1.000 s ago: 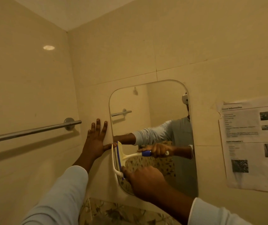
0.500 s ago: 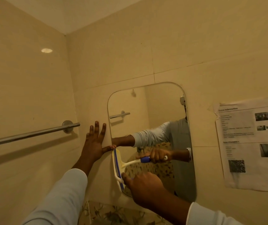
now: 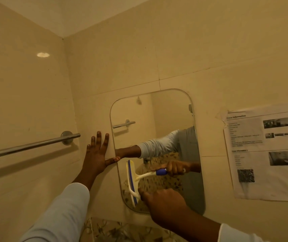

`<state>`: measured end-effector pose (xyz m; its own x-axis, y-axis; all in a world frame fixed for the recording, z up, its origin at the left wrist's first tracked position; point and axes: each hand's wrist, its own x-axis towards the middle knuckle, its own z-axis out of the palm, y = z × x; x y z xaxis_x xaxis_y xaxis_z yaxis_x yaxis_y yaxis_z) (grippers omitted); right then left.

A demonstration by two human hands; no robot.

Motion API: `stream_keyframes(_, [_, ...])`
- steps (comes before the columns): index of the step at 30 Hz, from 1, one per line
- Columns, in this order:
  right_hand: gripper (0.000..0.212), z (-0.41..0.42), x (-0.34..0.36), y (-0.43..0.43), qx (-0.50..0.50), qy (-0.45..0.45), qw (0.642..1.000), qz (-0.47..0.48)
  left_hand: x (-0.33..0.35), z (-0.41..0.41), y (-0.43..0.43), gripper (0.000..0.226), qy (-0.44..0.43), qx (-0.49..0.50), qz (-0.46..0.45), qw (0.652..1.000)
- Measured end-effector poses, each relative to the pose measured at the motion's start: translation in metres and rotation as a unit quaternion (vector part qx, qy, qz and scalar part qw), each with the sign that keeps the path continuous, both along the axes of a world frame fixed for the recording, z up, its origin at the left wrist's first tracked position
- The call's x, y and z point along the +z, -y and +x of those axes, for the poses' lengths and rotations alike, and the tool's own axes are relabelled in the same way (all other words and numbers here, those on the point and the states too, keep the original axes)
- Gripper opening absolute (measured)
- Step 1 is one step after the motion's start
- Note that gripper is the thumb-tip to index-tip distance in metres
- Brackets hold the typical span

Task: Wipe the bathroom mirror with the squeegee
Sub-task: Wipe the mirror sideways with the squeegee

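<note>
A rounded-corner mirror [image 3: 164, 119] hangs on the beige tiled wall. My right hand [image 3: 164, 205] grips the handle of a white squeegee [image 3: 132, 193] with a blue blade strip. The blade stands upright against the lower left part of the glass. The handle itself is hidden under my fingers; its blue end shows only in the reflection. My left hand [image 3: 97, 154] lies flat on the wall just left of the mirror, fingers spread and straight, thumb tip touching the mirror's edge.
A chrome towel rail [image 3: 29, 146] runs along the left wall close to my left hand. A printed paper notice [image 3: 269, 154] is taped to the wall right of the mirror. Floral-patterned tiles [image 3: 122, 229] sit below the mirror.
The squeegee has moved a little to the right and down on the lower left of the glass. The view has tilted upward. My left hand stays on the wall.
</note>
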<state>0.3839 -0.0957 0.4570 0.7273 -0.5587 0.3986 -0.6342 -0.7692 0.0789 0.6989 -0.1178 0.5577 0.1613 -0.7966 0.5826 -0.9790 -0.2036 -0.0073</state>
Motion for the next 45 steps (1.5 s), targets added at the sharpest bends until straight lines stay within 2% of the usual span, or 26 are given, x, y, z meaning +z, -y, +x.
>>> stream_keyframes(6, [0.069, -0.047, -0.004, 0.006, -0.026, -0.030, 0.999, 0.038, 0.000, 0.001, 0.001, 0.133, 0.002, -0.003, -0.001, 1.000])
stream_keyframes(16, [0.069, -0.144, -0.012, 0.012, -0.079, 0.000, 0.996, 0.045, -0.003, 0.004, 0.004, 0.131, 0.000, -0.003, -0.004, 1.000])
stream_keyframes(24, [0.066, -0.198, -0.006, -0.001, -0.122, -0.048, 0.991, 0.022, -0.005, 0.009, 0.008, 0.127, 0.000, -0.018, -0.018, 1.000])
stream_keyframes(32, [0.081, -0.229, -0.011, 0.004, -0.159, -0.090, 0.982, 0.041, -0.006, 0.010, 0.009, 0.127, 0.004, -0.006, -0.017, 1.000])
stream_keyframes(39, [0.080, -0.244, -0.030, 0.008, -0.192, -0.045, 0.980, 0.037, -0.005, 0.007, 0.008, 0.130, -0.009, -0.013, -0.013, 1.000])
stream_keyframes(42, [0.078, -0.214, -0.037, -0.002, -0.149, -0.014, 0.988, 0.050, -0.004, 0.003, 0.007, 0.127, -0.006, -0.001, -0.008, 1.000])
stream_keyframes(45, [0.071, -0.151, -0.047, -0.015, -0.070, -0.030, 0.994, 0.079, -0.003, 0.000, 0.004, 0.124, -0.001, 0.007, -0.003, 1.000])
